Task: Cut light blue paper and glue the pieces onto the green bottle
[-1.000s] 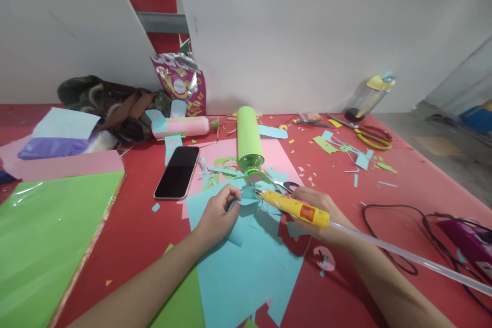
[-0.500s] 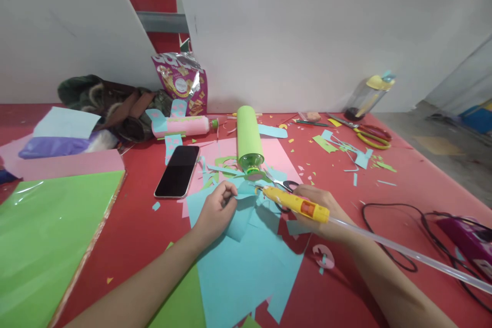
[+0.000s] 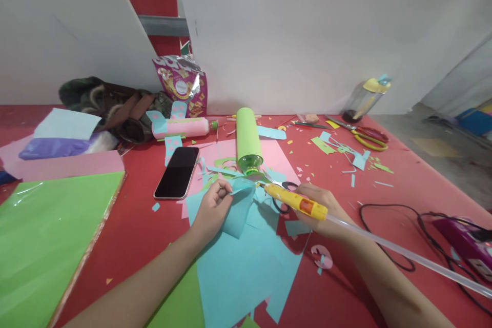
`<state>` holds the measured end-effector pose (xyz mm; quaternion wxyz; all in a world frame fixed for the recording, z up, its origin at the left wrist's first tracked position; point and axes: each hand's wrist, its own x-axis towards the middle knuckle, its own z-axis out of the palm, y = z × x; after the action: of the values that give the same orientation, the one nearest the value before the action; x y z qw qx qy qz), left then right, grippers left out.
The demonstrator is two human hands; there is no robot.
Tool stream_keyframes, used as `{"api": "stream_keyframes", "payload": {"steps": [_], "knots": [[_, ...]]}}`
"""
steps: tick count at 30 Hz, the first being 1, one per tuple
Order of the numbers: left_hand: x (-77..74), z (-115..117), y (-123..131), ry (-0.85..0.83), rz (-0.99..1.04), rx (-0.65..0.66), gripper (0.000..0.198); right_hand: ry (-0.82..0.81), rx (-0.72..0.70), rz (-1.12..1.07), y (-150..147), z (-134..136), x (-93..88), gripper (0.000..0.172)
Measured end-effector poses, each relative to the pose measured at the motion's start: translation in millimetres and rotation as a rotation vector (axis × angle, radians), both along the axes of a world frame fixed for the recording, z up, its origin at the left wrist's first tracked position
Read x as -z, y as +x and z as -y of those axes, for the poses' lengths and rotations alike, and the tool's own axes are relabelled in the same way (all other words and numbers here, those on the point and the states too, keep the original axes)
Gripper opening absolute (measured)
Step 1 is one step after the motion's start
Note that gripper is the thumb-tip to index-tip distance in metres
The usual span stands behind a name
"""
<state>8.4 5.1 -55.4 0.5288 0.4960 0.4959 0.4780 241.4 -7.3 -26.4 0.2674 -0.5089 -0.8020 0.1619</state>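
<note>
Between the fingers of my left hand (image 3: 213,207) is a small blue paper piece (image 3: 239,210), raised above larger blue paper sheets (image 3: 246,271). My right hand (image 3: 321,207) grips a yellow hot glue gun (image 3: 294,200), with a long clear glue stick (image 3: 400,247) running out of its back to the right. The gun's nozzle is at the right edge of the held paper; whether it touches cannot be made out. Just beyond the hands lies a bottle wrapped in green paper (image 3: 249,136), its neck toward me. Black-handled scissors (image 3: 282,206) are partly hidden behind the gun.
Left of the hands lie a phone (image 3: 177,171) and a pink-wrapped bottle (image 3: 182,127). At right are red-and-yellow scissors (image 3: 369,138), paper scraps, a black cable (image 3: 384,205) and a purple box (image 3: 463,241). A clear bottle (image 3: 365,100) and snack bag (image 3: 182,82) stand at the back.
The blue paper piece in my left hand has tilted up, showing more of its face. The glue gun's nozzle stays by its edge, and the hands have barely shifted.
</note>
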Motion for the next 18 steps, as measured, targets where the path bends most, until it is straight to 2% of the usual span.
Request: {"api": "stream_keyframes", "payload": {"steps": [3, 6, 10, 15, 18], "knots": [[-0.5, 0, 0, -0.008, 0.008, -0.01, 0.011, -0.005, -0.007, 0.033, 1, -1, -4.1, 0.011], [-1.5, 0, 0, -0.02, 0.017, -0.013, 0.012, 0.025, 0.072, 0.072, 4, -3, -4.9, 0.012], [-3.0, 0, 0, -0.032, 0.027, -0.02, 0.012, 0.09, 0.274, 0.087, 7, -6, -1.5, 0.012], [-3.7, -1, 1, -0.033, 0.046, -0.036, 0.01, -0.027, 0.629, 0.346, 12, -10, 2.0, 0.018], [-3.8, 0, 1, -0.033, 0.067, -0.039, 0.01, -0.057, 0.658, 0.459, 19, -14, 6.5, 0.02]]}}
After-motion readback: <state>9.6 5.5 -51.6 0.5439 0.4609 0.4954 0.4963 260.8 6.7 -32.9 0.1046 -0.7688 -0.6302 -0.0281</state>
